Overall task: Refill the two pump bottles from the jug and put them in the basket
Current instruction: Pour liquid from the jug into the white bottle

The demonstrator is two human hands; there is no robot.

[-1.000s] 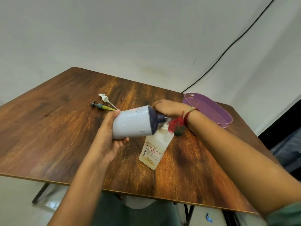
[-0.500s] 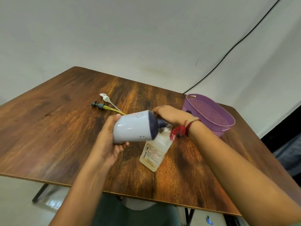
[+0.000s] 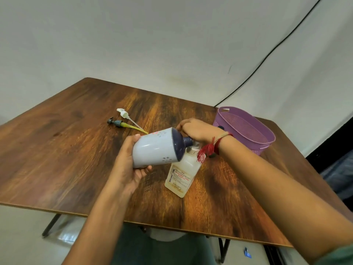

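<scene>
My left hand (image 3: pixel 129 167) grips a white ceramic bottle (image 3: pixel 154 150) with a dark blue shoulder and neck, tipped on its side. Its neck points right, over the mouth of a clear plastic bottle (image 3: pixel 180 177) with a printed label, which leans on the table (image 3: pixel 57 150). My right hand (image 3: pixel 196 129) curls round the top of the clear bottle where the two mouths meet, hiding that spot. Two loose pump heads lie to the back left: a white pump (image 3: pixel 123 113) and a dark pump (image 3: pixel 116 122) with a yellow tube. No liquid stream is visible.
A purple mesh basket (image 3: pixel 229 121) stands at the back right of the table, close behind my right wrist. A black cable (image 3: pixel 267 52) runs down the white backdrop to the table's far edge. The table's near edge is just below my forearms.
Both hands and both bottles keep nearly the same pose. The view has shifted a little, so more of the purple basket shows.
</scene>
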